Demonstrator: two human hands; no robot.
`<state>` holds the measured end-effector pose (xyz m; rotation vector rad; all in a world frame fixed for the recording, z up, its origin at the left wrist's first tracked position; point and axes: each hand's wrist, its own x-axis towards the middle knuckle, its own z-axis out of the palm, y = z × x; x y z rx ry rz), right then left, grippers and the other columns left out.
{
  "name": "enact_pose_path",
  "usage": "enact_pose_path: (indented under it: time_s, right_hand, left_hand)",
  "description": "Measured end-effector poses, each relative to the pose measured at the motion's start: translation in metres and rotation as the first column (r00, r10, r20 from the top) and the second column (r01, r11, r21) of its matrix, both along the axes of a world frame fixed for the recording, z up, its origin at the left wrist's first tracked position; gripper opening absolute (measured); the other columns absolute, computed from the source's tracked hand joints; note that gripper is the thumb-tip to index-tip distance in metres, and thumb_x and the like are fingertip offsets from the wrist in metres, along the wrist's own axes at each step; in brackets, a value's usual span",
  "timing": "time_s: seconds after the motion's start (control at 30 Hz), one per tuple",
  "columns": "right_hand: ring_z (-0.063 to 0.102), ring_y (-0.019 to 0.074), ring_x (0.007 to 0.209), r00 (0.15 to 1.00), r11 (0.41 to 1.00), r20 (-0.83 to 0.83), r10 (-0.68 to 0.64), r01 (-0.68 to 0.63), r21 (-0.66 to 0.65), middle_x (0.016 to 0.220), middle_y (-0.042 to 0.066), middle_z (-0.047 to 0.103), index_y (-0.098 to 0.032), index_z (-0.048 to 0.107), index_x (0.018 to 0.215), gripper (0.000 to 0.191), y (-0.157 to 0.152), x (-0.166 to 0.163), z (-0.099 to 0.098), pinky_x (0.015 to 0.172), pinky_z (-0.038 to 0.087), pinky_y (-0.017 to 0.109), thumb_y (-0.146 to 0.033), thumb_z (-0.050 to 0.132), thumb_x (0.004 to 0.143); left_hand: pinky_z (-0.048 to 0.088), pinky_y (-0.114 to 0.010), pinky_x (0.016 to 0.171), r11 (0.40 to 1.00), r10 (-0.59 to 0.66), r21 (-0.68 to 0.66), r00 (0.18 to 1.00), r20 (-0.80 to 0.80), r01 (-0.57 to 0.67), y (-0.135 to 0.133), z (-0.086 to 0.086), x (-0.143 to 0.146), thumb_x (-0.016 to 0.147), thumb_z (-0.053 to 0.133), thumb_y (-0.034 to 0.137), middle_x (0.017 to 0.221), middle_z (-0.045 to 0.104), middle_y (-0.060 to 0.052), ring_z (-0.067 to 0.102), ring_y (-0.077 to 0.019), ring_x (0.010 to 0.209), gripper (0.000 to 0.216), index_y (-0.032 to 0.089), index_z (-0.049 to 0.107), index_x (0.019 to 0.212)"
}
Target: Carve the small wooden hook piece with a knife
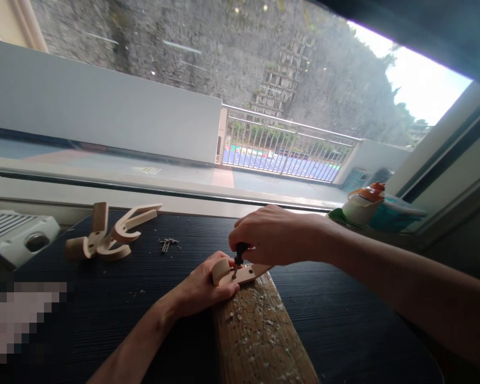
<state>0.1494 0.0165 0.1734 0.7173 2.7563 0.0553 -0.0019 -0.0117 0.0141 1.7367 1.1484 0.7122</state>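
My right hand [262,234] is closed round the dark handle of a screwdriver [239,256], which points down. Its tip meets a screw or hole in a pale wooden hook [242,276]. A second dark hole or screw head shows further right on the same piece. The fingers of my left hand [210,280] wrap round the curved end of the hook and press it on a worn wooden block [260,330]. This block is covered with small holes and chips. Part of the hook's far end is hidden behind my right hand.
Several pale curved wooden pieces [114,234] lie in a pile on the black table [176,325], left of a small heap of screws [168,245]. A white appliance [18,237] stands at far left. By the window are an orange-topped bottle [364,204] and a teal container [400,212].
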Motion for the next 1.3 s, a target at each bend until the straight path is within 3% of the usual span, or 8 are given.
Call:
enact_pose_path:
  time_s: [0.23, 0.47, 0.6, 0.7, 0.87, 1.03, 1.3]
  right_hand:
    - [0.050, 0.0115, 0.066, 0.997, 1.000, 0.075, -0.002, 0.004, -0.019, 0.079, 0.003, 0.065, -0.019, 0.067, 0.086, 0.019, 0.002, -0.003, -0.001, 0.061, 0.032, 0.025, -0.018, 0.048, 0.080]
    - [0.049, 0.0122, 0.061, 0.996, 0.998, 0.050, -0.068, 0.067, 0.022, 0.072, 0.005, 0.064, -0.017, 0.067, 0.081, 0.030, 0.000, -0.004, -0.007, 0.054, 0.028, 0.026, -0.031, 0.041, 0.085]
    - [0.052, 0.0137, 0.063, 0.994, 0.994, 0.058, -0.094, 0.091, 0.051, 0.074, 0.005, 0.066, -0.019, 0.068, 0.087, 0.029, 0.000, -0.001, -0.004, 0.053, 0.027, 0.026, -0.038, 0.046, 0.082]
    - [0.053, 0.0136, 0.066, 0.998, 0.997, 0.013, -0.068, 0.068, 0.038, 0.079, 0.003, 0.067, -0.023, 0.067, 0.096, 0.025, -0.001, 0.002, 0.004, 0.054, 0.028, 0.025, -0.032, 0.051, 0.078]
    - [0.052, 0.0118, 0.068, 0.999, 0.999, 0.037, -0.013, 0.014, -0.031, 0.081, 0.002, 0.066, -0.022, 0.067, 0.089, 0.024, 0.000, 0.003, 0.009, 0.057, 0.030, 0.025, -0.018, 0.046, 0.079]
    - [0.053, 0.0126, 0.071, 1.000, 0.999, 0.024, -0.005, 0.006, -0.036, 0.086, 0.005, 0.066, -0.019, 0.066, 0.091, 0.025, 0.005, 0.007, 0.000, 0.061, 0.033, 0.025, -0.018, 0.043, 0.082]
    - [0.053, 0.0140, 0.065, 0.992, 0.994, 0.057, -0.109, 0.109, 0.017, 0.078, 0.007, 0.066, -0.015, 0.067, 0.090, 0.033, -0.004, 0.011, -0.002, 0.056, 0.030, 0.027, -0.028, 0.036, 0.087]
  left_hand:
    - [0.047, -0.027, 0.072, 1.000, 0.006, -0.009, 1.000, 0.019, -0.006, 0.003, -0.003, -0.001, 0.068, 0.061, 0.036, 0.090, 0.062, -0.001, 0.059, -0.0198, 0.085, 0.040, 0.021, 0.056, 0.104]
    - [0.046, -0.026, 0.071, 1.000, 0.011, -0.005, 0.999, 0.045, -0.010, 0.002, -0.003, -0.001, 0.068, 0.062, 0.034, 0.091, 0.063, -0.001, 0.058, -0.0191, 0.084, 0.043, 0.021, 0.054, 0.108]
    - [0.046, -0.026, 0.072, 1.000, 0.007, 0.013, 1.000, 0.004, -0.007, 0.001, 0.001, 0.000, 0.070, 0.060, 0.035, 0.091, 0.060, 0.000, 0.058, -0.0182, 0.084, 0.036, 0.020, 0.055, 0.102]
    - [0.045, -0.026, 0.073, 1.000, 0.001, 0.016, 1.000, -0.007, 0.000, 0.001, 0.001, 0.000, 0.071, 0.059, 0.035, 0.093, 0.060, -0.001, 0.058, -0.0182, 0.084, 0.033, 0.019, 0.054, 0.099]
    - [0.045, -0.026, 0.075, 1.000, -0.007, 0.014, 1.000, 0.013, 0.006, 0.002, -0.002, 0.001, 0.072, 0.058, 0.036, 0.099, 0.059, -0.002, 0.058, -0.0185, 0.087, 0.033, 0.019, 0.056, 0.100]
    - [0.045, -0.026, 0.075, 1.000, -0.002, -0.014, 1.000, 0.028, 0.002, 0.001, -0.001, 0.002, 0.070, 0.060, 0.034, 0.097, 0.059, -0.002, 0.057, -0.0179, 0.085, 0.034, 0.019, 0.054, 0.100]
    - [0.044, -0.024, 0.072, 1.000, -0.009, 0.021, 1.000, -0.019, 0.009, 0.002, 0.000, 0.001, 0.072, 0.058, 0.035, 0.092, 0.055, 0.000, 0.054, -0.0162, 0.081, 0.030, 0.019, 0.055, 0.097]
